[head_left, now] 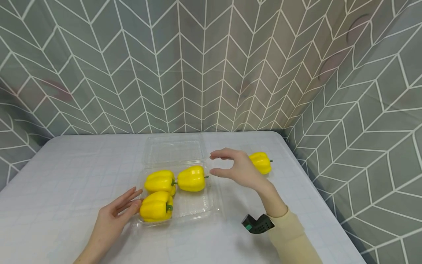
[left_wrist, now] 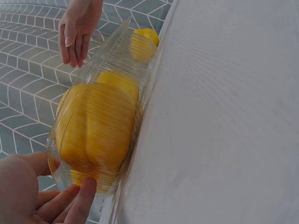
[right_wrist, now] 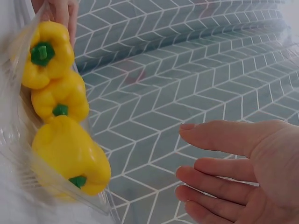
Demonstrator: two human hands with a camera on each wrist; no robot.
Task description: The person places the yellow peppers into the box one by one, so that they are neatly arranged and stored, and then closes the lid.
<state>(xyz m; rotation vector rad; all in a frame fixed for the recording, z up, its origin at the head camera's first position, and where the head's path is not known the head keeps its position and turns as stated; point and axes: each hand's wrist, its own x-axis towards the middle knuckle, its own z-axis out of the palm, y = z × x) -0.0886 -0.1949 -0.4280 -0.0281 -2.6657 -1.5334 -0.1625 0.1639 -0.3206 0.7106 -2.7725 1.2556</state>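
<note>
Peppers (head_left: 191,179) — three in container (head_left: 194,205) between left hand (head_left: 112,215), relaxed, touching it — and right hand (head_left: 242,169), spread, empty.

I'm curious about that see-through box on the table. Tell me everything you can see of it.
The box is clear, shiny and apparently thin plastic, with finely ridged walls. Its lid is open, folded back on the side away from the person. It sits on the white-covered table. Three yellow peppers lie inside, two along the left and one at the far right, leaving the near-right part bare. The left hand touches its left end; the right hand is apart from it.
</note>
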